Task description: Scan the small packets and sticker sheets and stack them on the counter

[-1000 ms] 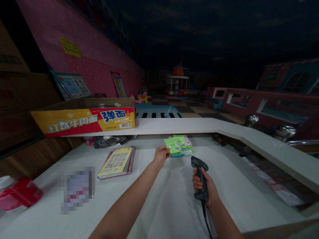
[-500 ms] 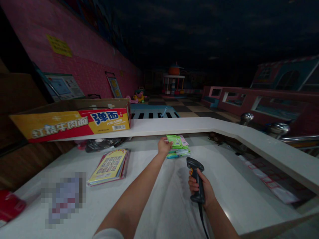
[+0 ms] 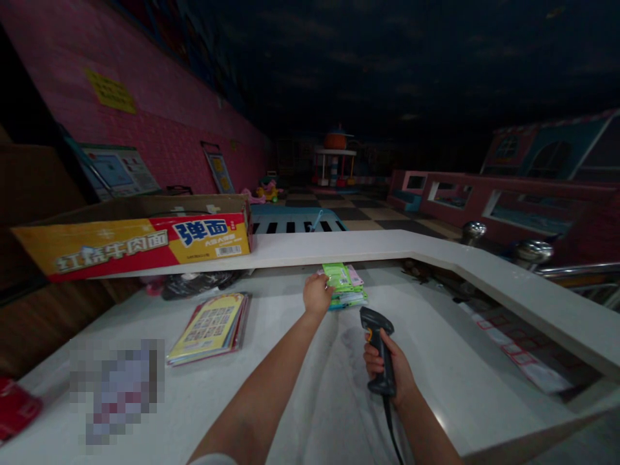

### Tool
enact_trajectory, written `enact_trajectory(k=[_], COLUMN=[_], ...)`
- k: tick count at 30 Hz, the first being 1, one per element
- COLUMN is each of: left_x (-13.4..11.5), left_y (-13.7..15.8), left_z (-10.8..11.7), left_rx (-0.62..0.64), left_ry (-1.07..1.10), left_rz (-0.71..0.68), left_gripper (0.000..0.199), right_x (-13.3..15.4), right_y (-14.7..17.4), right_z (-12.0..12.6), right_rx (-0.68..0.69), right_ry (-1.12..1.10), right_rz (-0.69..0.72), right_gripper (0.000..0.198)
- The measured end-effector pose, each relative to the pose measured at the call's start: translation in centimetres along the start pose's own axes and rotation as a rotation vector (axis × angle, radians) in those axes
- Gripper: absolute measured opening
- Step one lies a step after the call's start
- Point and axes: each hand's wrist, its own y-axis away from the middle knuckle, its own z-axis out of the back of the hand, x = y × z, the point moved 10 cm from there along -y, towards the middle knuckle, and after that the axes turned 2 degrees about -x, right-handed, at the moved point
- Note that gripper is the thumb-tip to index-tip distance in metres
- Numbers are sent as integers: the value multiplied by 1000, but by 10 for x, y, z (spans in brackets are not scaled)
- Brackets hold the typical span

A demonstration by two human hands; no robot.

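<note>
Barcode scanner point(image 3: 378, 321) gripped by right hand point(image 3: 399, 369); green packets point(image 3: 341, 278) touched by left hand point(image 3: 317, 296), hold unclear; none seen set aside, handling judged unfinished.

Noodle carton point(image 3: 208, 242) on L end of ledge point(image 3: 339, 244), far side of counter point(image 3: 445, 349). Pkt stack point(image 3: 349, 297) on counter nr ledge; L hand point(image 3: 317, 297) at its L side. Barcode scanner point(image 3: 386, 365) in R hand point(image 3: 401, 374), nearer. Booklet pile point(image 3: 209, 329) L of both hands.

yellow-red carton point(image 3: 140, 244) on white ledge point(image 3: 349, 244) | yellow-topped booklets point(image 3: 209, 328) on counter point(image 3: 450, 345) | pink wall point(image 3: 165, 139) left
</note>
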Motion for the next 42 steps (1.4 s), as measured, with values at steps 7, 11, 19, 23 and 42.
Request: enact_trajectory(k=[7,11,19,23,42], left_x=[8,15,66,107,255], left_y=[15,37,84,94,174], left_z=[13,28,89,147,272], left_rx=[1,9,75,20,-120], left_ry=[-13,11,-111,-256,-96], left_rz=[-13,-43,20,118,844], left_gripper=[19,21,20,23,48], right_x=[-2,-4,-7,-9,-11], right_y=[3,8,16,19,26], right_z=[0,-3,7,7,2], right_rx=[-49,-46,-26,-30,-79], right_ry=[-74,-35,38,32,-55], right_rz=[-22,-33,-60,-65,-22], right_gripper=[25,24,23,22,14])
